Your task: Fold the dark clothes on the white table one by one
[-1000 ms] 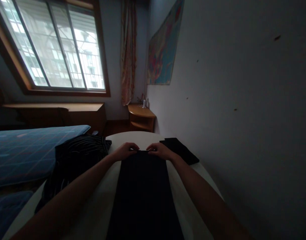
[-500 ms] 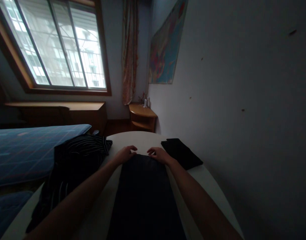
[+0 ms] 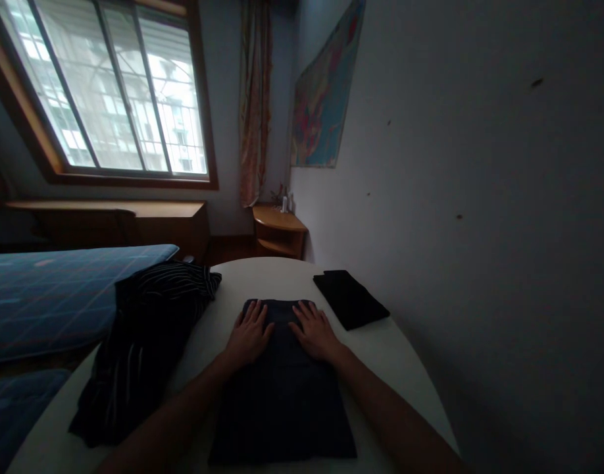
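1. Fabric [image 3: 287,408], dark and folded, is lying in the head view on the pale surface [image 3: 267,273], stretching from its middle toward its near edge.
2. The left hand [image 3: 250,334] is resting palm down, fingers spread, by the fabric's far left corner.
3. The right hand [image 3: 316,332] is lying likewise flat and spread by the far right corner.
4. A striped black garment [image 3: 149,329] is trailing along the surface's left edge; black folded cloth [image 3: 351,299] is lying near its right edge.

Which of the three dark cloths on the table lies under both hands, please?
The navy cloth in the middle: the left hand and right hand rest on it. Neither hand touches the striped cloth at left or the black cloth at right.
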`<state>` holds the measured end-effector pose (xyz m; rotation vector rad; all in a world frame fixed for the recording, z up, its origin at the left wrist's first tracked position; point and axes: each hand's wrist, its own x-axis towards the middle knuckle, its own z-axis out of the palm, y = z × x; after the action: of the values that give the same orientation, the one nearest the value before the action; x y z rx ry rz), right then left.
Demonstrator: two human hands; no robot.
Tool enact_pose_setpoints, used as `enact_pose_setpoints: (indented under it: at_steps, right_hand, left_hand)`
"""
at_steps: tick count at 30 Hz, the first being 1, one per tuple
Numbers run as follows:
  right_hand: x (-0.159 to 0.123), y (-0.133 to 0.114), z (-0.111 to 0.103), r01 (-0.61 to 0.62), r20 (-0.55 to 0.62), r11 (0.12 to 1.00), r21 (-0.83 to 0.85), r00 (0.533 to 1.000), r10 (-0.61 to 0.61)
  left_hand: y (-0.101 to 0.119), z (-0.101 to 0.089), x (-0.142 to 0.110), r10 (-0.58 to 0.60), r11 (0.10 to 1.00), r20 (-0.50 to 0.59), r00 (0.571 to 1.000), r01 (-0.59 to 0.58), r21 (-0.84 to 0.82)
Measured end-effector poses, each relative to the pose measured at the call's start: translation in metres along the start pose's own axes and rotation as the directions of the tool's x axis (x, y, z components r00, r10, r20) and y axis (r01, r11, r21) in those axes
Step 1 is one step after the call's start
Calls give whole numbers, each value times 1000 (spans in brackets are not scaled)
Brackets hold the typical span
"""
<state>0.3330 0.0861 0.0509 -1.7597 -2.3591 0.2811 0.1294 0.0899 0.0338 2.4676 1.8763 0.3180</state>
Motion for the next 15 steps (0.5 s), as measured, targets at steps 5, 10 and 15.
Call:
enact_pose_setpoints:
  at_steps: [5, 10, 15]
  right_hand:
    - [-22, -16, -8, -20, -72, 999, -26, 997, 18]
    - [-72, -43, 4, 193, 22, 977, 88, 980, -196]
    - [-93, -43, 6, 178, 35, 978, 109, 983, -183]
  left_hand:
    - [14, -4, -34, 34, 999, -38, 999, -34, 4]
    - [11, 4, -70, 197, 980, -55, 979, -197, 13]
    - [-1, 5, -82, 113, 994, -132, 985, -112, 20]
